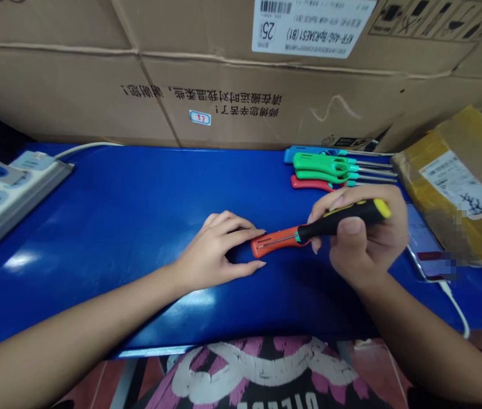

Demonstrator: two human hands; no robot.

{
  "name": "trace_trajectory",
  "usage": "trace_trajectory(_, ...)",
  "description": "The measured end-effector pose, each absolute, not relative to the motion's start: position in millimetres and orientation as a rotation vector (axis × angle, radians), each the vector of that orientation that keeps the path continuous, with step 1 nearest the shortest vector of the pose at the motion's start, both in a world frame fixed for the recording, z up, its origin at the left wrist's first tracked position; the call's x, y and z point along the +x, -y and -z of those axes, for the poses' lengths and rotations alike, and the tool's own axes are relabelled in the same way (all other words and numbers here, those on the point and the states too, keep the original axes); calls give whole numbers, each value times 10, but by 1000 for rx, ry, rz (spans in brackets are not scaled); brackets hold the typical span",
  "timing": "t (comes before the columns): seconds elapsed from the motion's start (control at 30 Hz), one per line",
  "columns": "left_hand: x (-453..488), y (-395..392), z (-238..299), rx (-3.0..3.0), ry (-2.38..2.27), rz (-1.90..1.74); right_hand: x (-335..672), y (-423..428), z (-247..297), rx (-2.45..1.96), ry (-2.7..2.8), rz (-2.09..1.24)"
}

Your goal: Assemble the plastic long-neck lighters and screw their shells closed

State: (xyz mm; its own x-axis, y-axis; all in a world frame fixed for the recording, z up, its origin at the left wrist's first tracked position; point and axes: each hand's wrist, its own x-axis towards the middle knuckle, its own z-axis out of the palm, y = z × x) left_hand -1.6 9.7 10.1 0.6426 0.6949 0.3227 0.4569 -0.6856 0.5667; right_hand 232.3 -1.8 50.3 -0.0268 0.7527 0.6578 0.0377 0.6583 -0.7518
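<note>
My right hand (364, 238) is wrapped round the black and yellow handle of a screwdriver (343, 220), whose thin shaft points left into a small orange-red plastic piece (272, 242) lying on the blue table (130, 227). My left hand (219, 250) rests on the table beside that piece. Its fingers and thumb are stretched toward the piece's left end and touch or nearly touch it.
Several green, blue and red handled tools (326, 168) lie at the back right. A taped parcel (457, 182) and a phone with a cable (426, 244) sit at the right. A power strip (6, 193) is at the left. Cardboard boxes (223, 74) wall the back.
</note>
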Motion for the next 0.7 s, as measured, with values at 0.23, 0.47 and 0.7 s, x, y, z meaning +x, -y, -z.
trace_trajectory(0.23,0,-87,-66,2463,-898,-737,2325,29,-546,-621,1709,-543)
trace_trajectory(0.47,9,-92,-73,2427,-932,-706,2338,30,-558,-587,1812,-597)
trace_trajectory(0.7,13,-104,-38,2407,-915,-749,2331,34,-564,-589,1810,-578)
